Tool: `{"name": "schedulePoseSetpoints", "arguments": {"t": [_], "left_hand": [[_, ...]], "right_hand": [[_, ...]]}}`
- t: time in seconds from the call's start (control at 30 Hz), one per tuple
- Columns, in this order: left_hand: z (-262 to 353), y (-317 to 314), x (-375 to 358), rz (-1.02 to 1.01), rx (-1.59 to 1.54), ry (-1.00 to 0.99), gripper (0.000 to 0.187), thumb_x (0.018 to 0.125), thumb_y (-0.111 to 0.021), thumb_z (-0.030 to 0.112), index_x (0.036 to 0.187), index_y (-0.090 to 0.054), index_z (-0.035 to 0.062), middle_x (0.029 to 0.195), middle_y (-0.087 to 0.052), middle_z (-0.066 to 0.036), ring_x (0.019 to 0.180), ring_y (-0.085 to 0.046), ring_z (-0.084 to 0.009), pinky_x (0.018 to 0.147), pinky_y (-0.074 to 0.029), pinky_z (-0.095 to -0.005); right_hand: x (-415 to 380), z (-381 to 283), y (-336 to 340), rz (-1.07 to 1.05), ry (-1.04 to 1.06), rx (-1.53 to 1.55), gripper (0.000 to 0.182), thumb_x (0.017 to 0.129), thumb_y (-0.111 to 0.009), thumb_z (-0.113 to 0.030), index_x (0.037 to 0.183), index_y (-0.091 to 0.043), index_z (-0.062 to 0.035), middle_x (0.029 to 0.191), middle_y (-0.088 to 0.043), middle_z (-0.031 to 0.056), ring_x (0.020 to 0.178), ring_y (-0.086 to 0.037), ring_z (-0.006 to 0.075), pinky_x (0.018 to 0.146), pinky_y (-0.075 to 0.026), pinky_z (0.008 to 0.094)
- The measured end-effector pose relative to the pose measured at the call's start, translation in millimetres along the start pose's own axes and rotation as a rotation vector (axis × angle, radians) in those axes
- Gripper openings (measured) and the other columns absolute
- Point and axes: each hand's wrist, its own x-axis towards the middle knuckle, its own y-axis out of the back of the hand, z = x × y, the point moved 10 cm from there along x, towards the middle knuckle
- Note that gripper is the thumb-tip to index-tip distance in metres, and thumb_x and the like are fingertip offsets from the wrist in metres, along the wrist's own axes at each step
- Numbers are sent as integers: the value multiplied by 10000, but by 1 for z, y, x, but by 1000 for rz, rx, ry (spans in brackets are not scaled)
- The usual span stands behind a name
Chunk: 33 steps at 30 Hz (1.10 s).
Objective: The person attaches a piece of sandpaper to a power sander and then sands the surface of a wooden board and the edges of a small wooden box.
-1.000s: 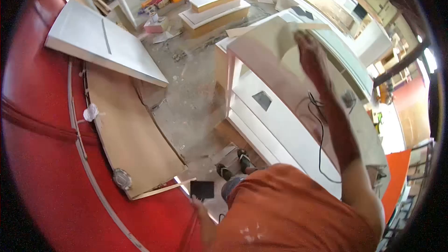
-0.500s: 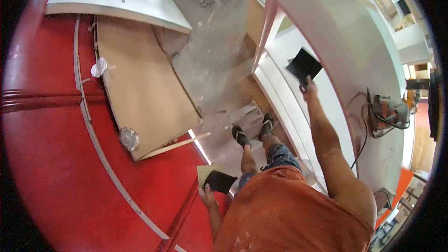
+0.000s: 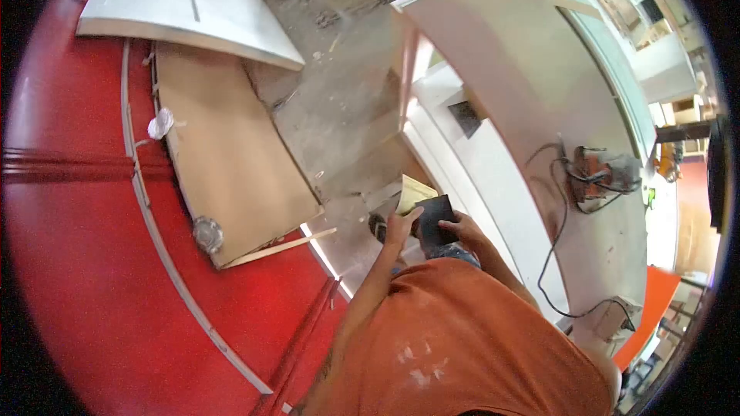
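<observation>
My left hand (image 3: 401, 226) is closed on a pale yellow sheet (image 3: 414, 193) that looks like sandpaper backing, its thumb against the edge of a black sandpaper sheet (image 3: 436, 218). From the other side my right hand (image 3: 461, 229) grips that black sheet, so both hands are close together in front of my orange shirt (image 3: 462, 327). How the yellow and black sheets overlap is partly hidden by my fingers. Inside the white cabinet (image 3: 505, 162) on the right, a dark square piece (image 3: 465, 119) lies on the white inner panel.
An orange power tool (image 3: 597, 177) with a black cord rests on the cabinet's side. To the left, a brown board (image 3: 231, 154) and a white panel (image 3: 193, 4) lie over a red surface (image 3: 69, 262). A round can (image 3: 208, 234) and crumpled white wad (image 3: 160, 123) sit at the board's edge.
My right hand has drawn back from inside the cabinet with the black sheet. My left hand has come up and right, bringing the sheets together. A dark piece stays in the cabinet.
</observation>
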Motion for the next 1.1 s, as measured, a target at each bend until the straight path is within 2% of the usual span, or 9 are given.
{"name": "schedulePoseSetpoints", "arguments": {"t": [0.17,0.33,0.43,0.63,0.7,0.8,0.93,1.0,1.1], "left_hand": [[73,-125,70,-185,-100,-129,519,880,-793,289,1257,-627,-26,1136,-701,-113,979,-653,-250,871,-535,-381],[108,-214,128,-310,-72,-68,484,928,-730,266,1303,-582,-1,1024,-688,-152,933,-686,-216,779,-579,-357],[85,-219,165,-259,582,-167,385,918,-688,197,1257,-638,20,1200,-689,-141,988,-673,-221,845,-548,-370],[11,-170,108,-508,676,-37,250,1015,-589,248,1079,-686,27,900,-695,-85,753,-681,-165,633,-518,-356],[1,-136,70,-563,382,30,228,1015,-581,232,1108,-672,44,903,-693,-73,694,-651,-158,602,-500,-327],[54,-86,37,-290,47,76,196,1021,-585,254,1030,-637,65,847,-652,-50,631,-582,-135,570,-476,-308],[210,-14,29,198,-7,-496,257,1038,-579,249,871,-549,56,858,-569,-40,726,-563,-155,645,-473,-319],[328,-66,-25,188,99,-801,250,1046,-575,239,935,-608,18,887,-557,-42,810,-574,-170,740,-483,-318],[431,-187,-106,-313,225,-999,313,1031,-608,289,1123,-650,-7,1055,-626,-114,1004,-599,-245,931,-476,-379]], "right_hand": [[-82,13,119,512,294,208,376,957,-717,-152,1266,-614,36,1116,-722,117,964,-698,218,878,-582,368],[-232,-95,37,439,130,-121,441,994,-686,-260,1332,-616,14,1169,-734,124,1029,-671,204,944,-524,377],[-249,-75,56,586,143,-71,435,990,-702,-268,1327,-619,-5,1166,-738,103,1055,-661,190,960,-510,352],[-351,-142,45,294,332,-139,380,993,-703,-218,1293,-623,1,1181,-718,78,1043,-642,165,946,-513,348],[-378,-144,98,524,479,4,396,979,-717,-175,1308,-611,18,1182,-713,95,1040,-644,177,949,-513,345],[-412,-127,192,1015,526,175,452,987,-701,-223,1350,-582,19,1182,-713,126,1045,-659,201,932,-526,360],[-447,-91,259,1498,457,-158,492,990,-680,-257,1387,-558,7,1120,-716,133,982,-671,202,870,-544,382],[-488,-111,244,1684,276,-185,494,980,-684,-233,1401,-564,-4,1068,-714,140,913,-667,192,812,-545,370],[-456,-136,225,1444,524,-49,430,973,-678,-212,1354,-623,-19,927,-700,128,846,-657,180,758,-538,347]]}}
